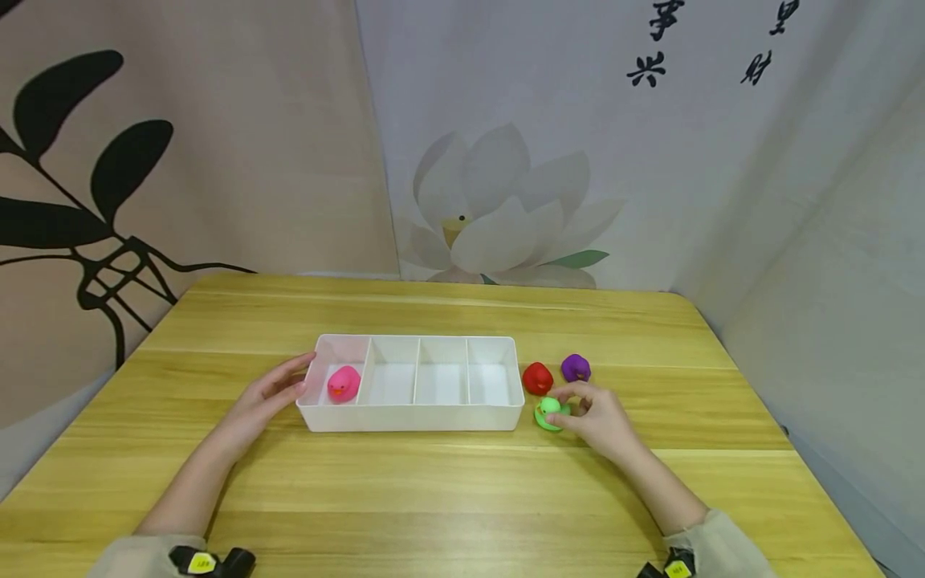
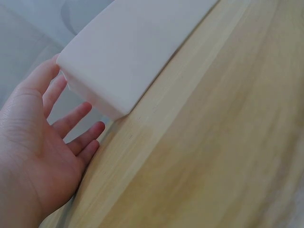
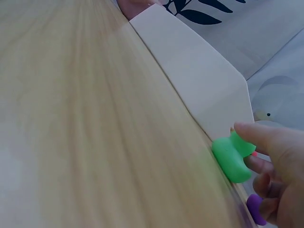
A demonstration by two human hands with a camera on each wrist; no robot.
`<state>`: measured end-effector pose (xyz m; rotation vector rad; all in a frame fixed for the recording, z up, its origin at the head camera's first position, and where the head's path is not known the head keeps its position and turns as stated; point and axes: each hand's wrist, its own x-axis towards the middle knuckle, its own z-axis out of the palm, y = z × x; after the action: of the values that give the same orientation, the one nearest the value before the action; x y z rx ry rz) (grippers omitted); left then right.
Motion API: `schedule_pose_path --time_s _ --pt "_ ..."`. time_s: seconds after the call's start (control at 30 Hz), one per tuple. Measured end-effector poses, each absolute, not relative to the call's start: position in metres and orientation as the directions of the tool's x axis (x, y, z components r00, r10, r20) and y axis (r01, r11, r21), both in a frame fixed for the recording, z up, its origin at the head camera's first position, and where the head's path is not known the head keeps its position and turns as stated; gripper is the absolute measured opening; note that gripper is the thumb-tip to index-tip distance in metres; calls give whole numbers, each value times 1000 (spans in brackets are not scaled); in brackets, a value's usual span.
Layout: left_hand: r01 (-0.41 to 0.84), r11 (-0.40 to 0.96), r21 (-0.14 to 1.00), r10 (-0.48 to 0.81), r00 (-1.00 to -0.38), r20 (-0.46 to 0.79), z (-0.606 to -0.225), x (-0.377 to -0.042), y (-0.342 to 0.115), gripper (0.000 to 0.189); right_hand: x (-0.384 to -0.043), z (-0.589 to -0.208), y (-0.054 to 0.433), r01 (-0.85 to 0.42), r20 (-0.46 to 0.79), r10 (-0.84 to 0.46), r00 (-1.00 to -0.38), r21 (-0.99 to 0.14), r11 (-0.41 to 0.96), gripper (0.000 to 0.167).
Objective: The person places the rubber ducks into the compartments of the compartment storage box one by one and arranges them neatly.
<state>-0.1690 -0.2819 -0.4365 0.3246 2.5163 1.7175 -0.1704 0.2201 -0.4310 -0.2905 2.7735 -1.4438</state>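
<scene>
A white box (image 1: 412, 419) split into several compartments by thin dividers stands on the table. A pink rubber duck (image 1: 344, 384) sits in its leftmost compartment. My left hand (image 1: 266, 401) is at the box's left end, fingers spread and fairly straight, thumb and fingertips right at the rim and end wall. My right hand (image 1: 596, 417) pinches a green rubber duck (image 3: 230, 159) by its head between thumb and fingers, just beyond the box's right end. Behind that hand are a red rubber duck (image 1: 538, 379), close to the box, and a purple rubber duck (image 1: 576, 368).
The wooden table (image 1: 433, 498) stretches around the box, its far edge close to a hanging printed cloth (image 1: 499, 144) with a lotus and dark leaves. A camera is strapped at each sleeve cuff.
</scene>
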Motion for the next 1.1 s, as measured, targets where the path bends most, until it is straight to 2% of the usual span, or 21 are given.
schedule_pose_path --time_s 0.5,0.87,1.1 --pt "128 341 931 224 -973 51 -437 -168 -282 50 -168 -429 218 -167 96 -152 -984 -807 567 28" --pt "126 350 928 214 -975 52 -435 -169 -282 50 -164 -406 215 -248 180 -176 -968 -802 543 25" --pt "121 349 929 214 -976 47 -436 -169 -282 50 -160 -393 214 -242 171 -182 -968 -820 518 24"
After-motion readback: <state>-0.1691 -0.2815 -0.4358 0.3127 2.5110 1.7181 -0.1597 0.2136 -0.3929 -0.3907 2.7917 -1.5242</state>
